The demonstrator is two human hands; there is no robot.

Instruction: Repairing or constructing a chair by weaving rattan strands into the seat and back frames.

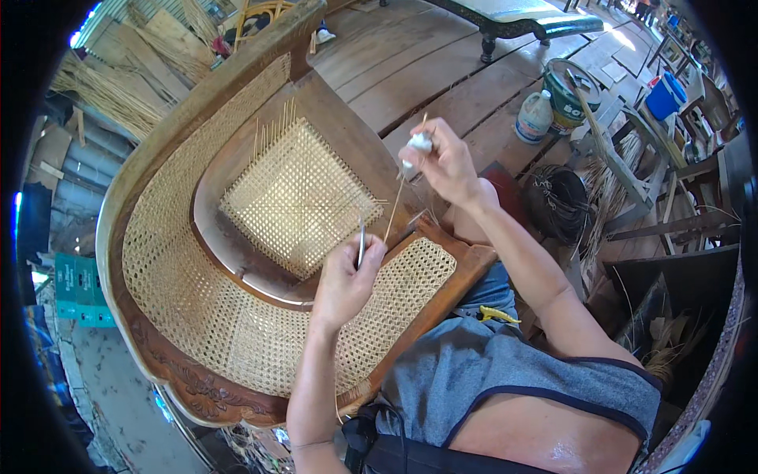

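A carved wooden chair (158, 166) lies tipped toward me, its curved back filled with woven cane. The seat holds a half-woven cane panel (296, 193) with loose strand ends sticking up at its far edge. My left hand (346, 276) rests at the chair's front rail, pinching a thin metal tool (361, 243) upright. My right hand (442, 162) is raised above the rail, gripping a small white object and a thin cane strand (395, 209) that runs down to the seat edge.
Bundles of raw cane (110, 91) lie at the far left. On the plank floor to the right stand a white plastic jug (534, 117), a green bucket (570, 99), a blue container (662, 99) and a dark coil of material (557, 201). Wooden furniture crowds the right side.
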